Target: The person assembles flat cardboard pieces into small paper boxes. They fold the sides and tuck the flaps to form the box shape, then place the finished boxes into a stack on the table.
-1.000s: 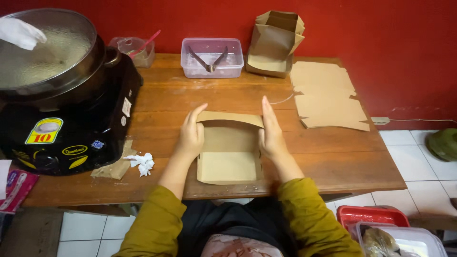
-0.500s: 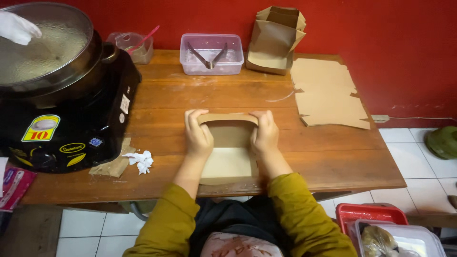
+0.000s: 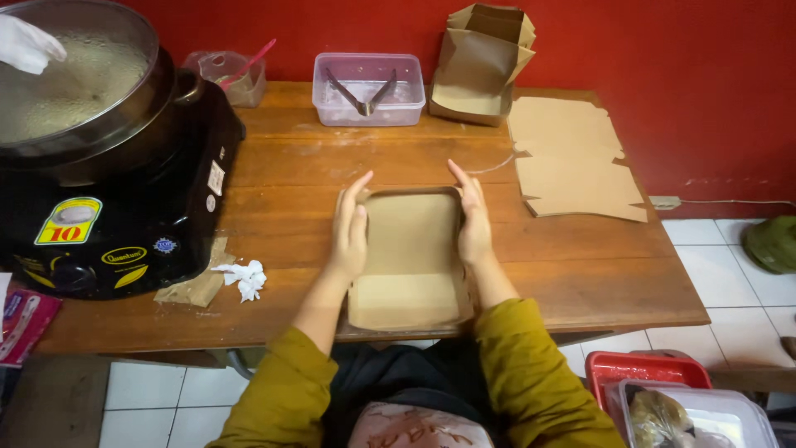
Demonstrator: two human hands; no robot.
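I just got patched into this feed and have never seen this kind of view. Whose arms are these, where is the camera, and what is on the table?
There is no machine here: a head-worn camera looks down at a person's own bare hands. The left hand and right hand press the sides of a brown cardboard box on the wooden table. Beside it lie flat brown cardboard blanks, a stack of folded brown boxes, a clear plastic tub with metal tongs, a crumpled white tissue and a black cooker with a large metal pot. The white-gloved hand top left is someone else's.
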